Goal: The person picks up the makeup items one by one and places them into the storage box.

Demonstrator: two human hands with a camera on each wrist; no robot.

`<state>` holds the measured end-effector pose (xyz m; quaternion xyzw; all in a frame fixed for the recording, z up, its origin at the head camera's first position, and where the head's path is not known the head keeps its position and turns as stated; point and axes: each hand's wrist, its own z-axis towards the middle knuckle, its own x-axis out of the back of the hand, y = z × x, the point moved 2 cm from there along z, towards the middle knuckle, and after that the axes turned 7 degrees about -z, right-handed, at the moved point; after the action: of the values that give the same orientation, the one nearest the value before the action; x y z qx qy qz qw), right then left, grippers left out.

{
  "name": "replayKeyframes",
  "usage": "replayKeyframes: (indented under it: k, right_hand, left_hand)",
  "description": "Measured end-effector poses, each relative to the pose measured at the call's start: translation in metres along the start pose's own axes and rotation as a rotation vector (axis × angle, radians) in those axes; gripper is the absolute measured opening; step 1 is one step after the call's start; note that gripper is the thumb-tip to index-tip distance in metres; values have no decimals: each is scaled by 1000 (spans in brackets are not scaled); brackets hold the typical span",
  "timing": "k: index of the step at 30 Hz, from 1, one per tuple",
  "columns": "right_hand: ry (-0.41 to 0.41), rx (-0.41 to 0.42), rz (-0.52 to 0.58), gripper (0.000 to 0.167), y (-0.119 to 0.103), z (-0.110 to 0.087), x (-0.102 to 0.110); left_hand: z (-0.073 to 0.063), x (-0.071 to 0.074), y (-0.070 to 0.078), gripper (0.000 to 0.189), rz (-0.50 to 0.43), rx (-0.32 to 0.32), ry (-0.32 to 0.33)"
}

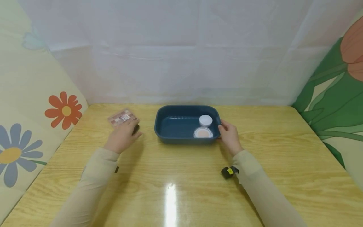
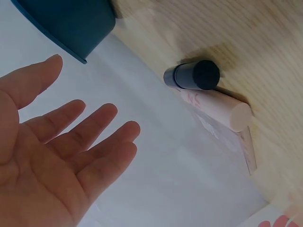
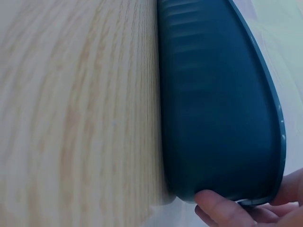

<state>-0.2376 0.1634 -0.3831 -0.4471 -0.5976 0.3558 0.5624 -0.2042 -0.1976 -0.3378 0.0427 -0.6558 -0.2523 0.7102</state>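
A dark blue basin [image 1: 185, 141] stands on the table toward the back. My right hand [image 1: 230, 137] grips its right end, the thumb at the rim and the fingers against the outside wall. Inside, at the right, lie a round white-lidded container [image 1: 205, 120] and a clear-rimmed round compact [image 1: 203, 132]. My left hand [image 1: 122, 136] hovers left of the basin with fingers spread, holding nothing. Close by it are a black cylinder [image 2: 194, 74], a pale pink tube [image 2: 220, 109] and a flat pinkish palette [image 1: 122, 118]. The left hand hides the tube in the head view.
The wood-grain table [image 1: 181, 167] ends at a white cloth backdrop [image 1: 184, 63]. Flower-printed panels rise at the left and right sides. A black wrist device with a yellow tag [image 1: 229, 171] sits at the right sleeve.
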Motion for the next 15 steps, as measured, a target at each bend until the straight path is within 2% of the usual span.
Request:
replayKeyframes:
  k: [6, 15]
  right_hand:
    - [-3, 0, 10, 47, 0, 0, 0]
    - [-5, 12, -17, 46, 0, -1, 0]
  left_hand:
    - [-1, -1, -6, 54, -21, 49, -19]
    - [-4, -4, -21, 51, -33, 54, -13]
